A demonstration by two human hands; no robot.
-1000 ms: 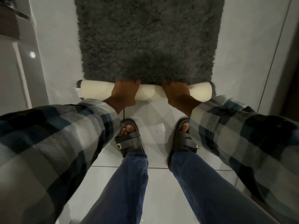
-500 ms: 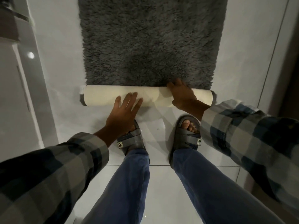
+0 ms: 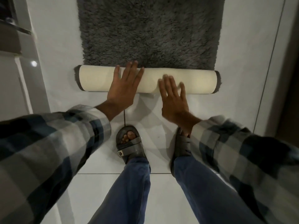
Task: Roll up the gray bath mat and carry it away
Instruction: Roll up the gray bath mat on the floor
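Note:
The gray shaggy bath mat point(image 3: 150, 33) lies flat on the white tiled floor ahead of me. Its near end is rolled into a tube point(image 3: 97, 80) with the cream backing outward. My left hand point(image 3: 124, 86) lies flat on the roll left of its middle, fingers spread and reaching the gray pile. My right hand point(image 3: 174, 97) is flat too, fingers apart, its fingertips on the near side of the roll right of the middle. Neither hand grips anything.
My feet in dark slide sandals point(image 3: 130, 143) stand on the white tiles just behind the roll. A white cabinet or door frame point(image 3: 24, 81) runs along the left. A dark wall or door edge point(image 3: 289, 65) borders the right side.
The roll has grown thicker and moved forward over the mat. Both hands went from curled on the roll to flat and open; the left moved up onto it, the right slid back to its near side.

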